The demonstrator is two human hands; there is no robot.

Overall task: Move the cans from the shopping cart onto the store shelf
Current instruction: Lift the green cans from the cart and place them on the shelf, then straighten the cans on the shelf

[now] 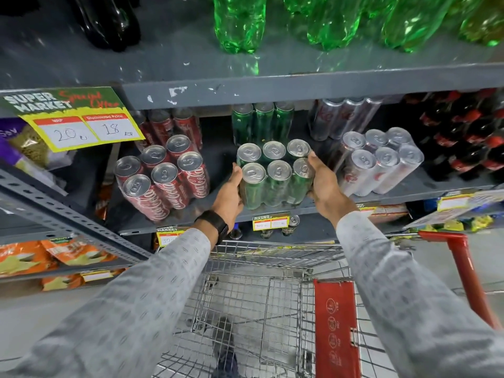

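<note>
Fingers of left hand (pixel 227 192) and right hand (pixel 324 184) clasp green six-pack (pixel 275 175); beside, Coca-Cola cans (pixel 163 178).

sign (pixel 73 118) "SUPER MARKET", "20", "18"

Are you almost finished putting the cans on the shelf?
Nearly, it seems. A red six-pack and a silver six-pack already sit on the shelf. The left hand and right hand grip a green six-pack at the shelf's front edge, between the other two. The shopping cart below shows no more cans, so only letting go seems left.
</note>
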